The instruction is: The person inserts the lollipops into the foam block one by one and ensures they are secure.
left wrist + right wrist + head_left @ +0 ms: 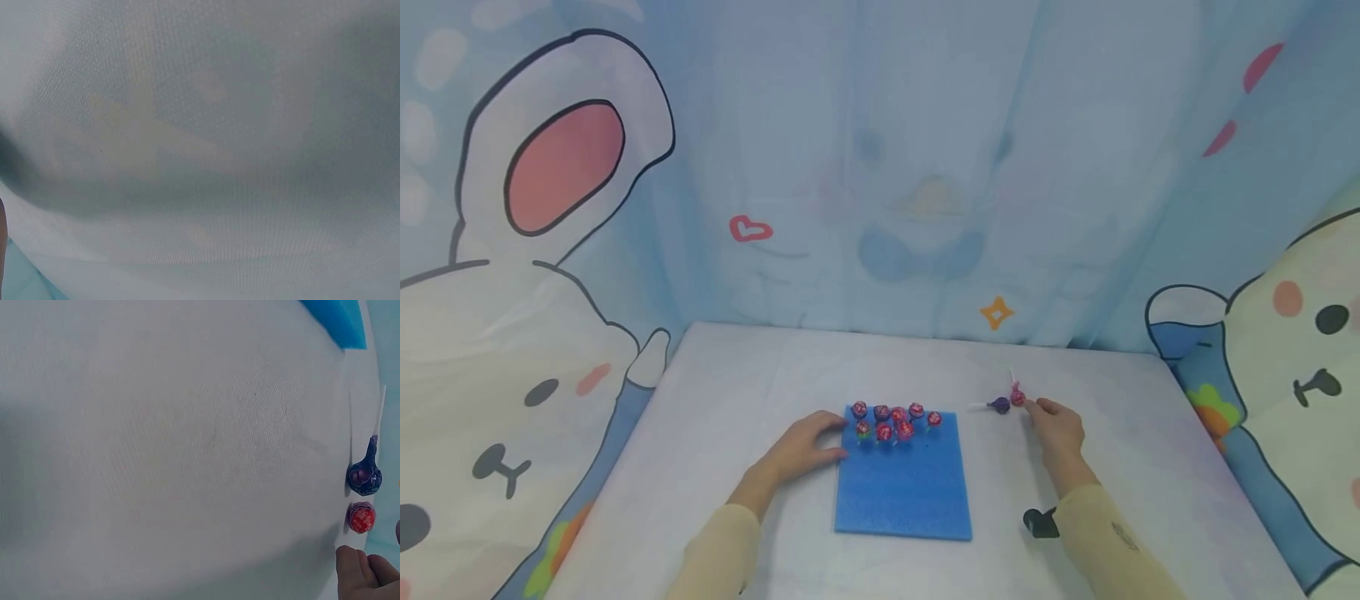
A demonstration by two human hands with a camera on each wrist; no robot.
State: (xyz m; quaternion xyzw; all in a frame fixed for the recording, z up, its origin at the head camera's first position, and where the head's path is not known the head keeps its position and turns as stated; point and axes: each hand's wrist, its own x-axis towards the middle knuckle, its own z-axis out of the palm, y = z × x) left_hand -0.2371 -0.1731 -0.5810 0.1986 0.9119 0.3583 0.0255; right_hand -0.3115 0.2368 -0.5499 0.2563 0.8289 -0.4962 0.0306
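A blue foam board [902, 492] lies flat on the table, with several red-wrapped lollipops [904, 429] standing in its far part. At the board's left edge is my left hand [801, 448], thumb and fingers spread, fingertips right at the edge. Over on the right, my right hand [1057, 429] reaches toward a red lollipop [362, 518] lying on the table. A small gap shows between its fingertips and the candy in the right wrist view. Beside that candy lies a purple-wrapped lollipop [1000, 405], its white stick pointing left toward the board.
A white cloth covers the table [760, 367]. Behind it hangs a light blue curtain [925, 167] with cartoon prints, continuing down both sides. A black device [1041, 523] sits at the right wrist. The left wrist view shows mostly blurred white cloth.
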